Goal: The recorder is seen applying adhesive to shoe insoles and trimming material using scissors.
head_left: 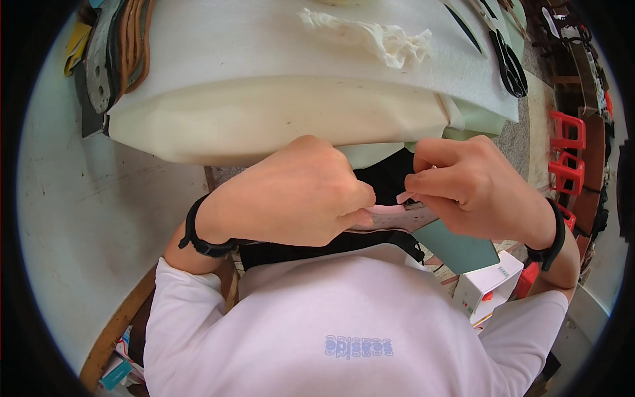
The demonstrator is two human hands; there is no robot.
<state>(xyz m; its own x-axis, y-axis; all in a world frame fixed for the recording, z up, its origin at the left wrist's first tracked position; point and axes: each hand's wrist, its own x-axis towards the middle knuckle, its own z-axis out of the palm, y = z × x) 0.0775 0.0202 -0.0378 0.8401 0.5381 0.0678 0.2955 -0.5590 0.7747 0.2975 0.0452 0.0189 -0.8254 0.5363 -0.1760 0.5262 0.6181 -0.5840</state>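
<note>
A narrow pink strip (386, 209) stretches between my two hands, in front of my chest and below the table's near edge. My left hand (297, 192) pinches its left end between thumb and fingertips. At the other end the strip bends upward, and my right hand (466, 182) holds it there with thumb and forefinger pressed together. Whatever else lies inside the curled fingers is hidden. Beneath the hands are dark cloth and a flat grey-green panel (456, 245).
A cream rolled sheet (278, 119) lies along the table's near edge. Beyond it are a crumpled white cloth (370, 40) and black-handled scissors (509, 66). Brown and black layered pieces (122, 53) stand at the far left. Red stools (567, 173) and a white box (486, 284) are at the right.
</note>
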